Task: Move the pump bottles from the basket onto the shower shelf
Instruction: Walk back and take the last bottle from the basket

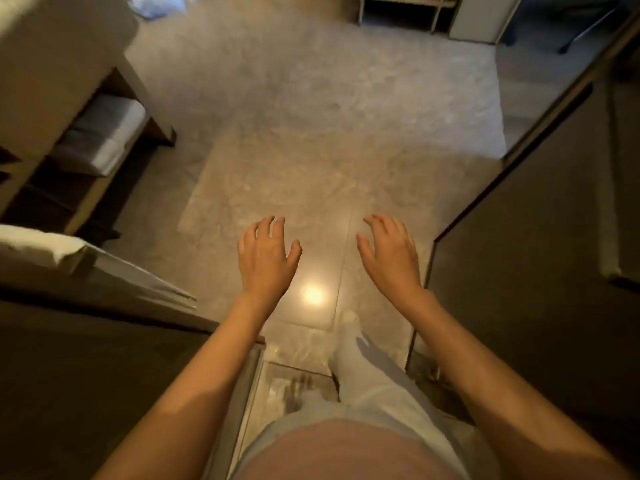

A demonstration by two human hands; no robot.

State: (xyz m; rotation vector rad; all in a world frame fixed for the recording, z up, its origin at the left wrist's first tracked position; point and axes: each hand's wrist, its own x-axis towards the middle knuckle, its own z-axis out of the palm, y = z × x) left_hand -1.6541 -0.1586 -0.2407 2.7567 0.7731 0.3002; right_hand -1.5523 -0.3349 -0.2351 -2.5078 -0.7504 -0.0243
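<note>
My left hand (266, 256) and my right hand (391, 254) are stretched out in front of me, palms down, fingers spread, holding nothing. They hover over a pale tiled floor (311, 133). No pump bottles, basket or shower shelf show in this view. My leg in light trousers (360, 372) steps forward between my arms.
A wooden shelf unit (90, 143) with folded grey cloth stands at the left. A dark door or panel (519, 254) fills the right side, and a dark wall edge (86, 323) closes in at the lower left. Pale furniture (433, 15) stands at the far end.
</note>
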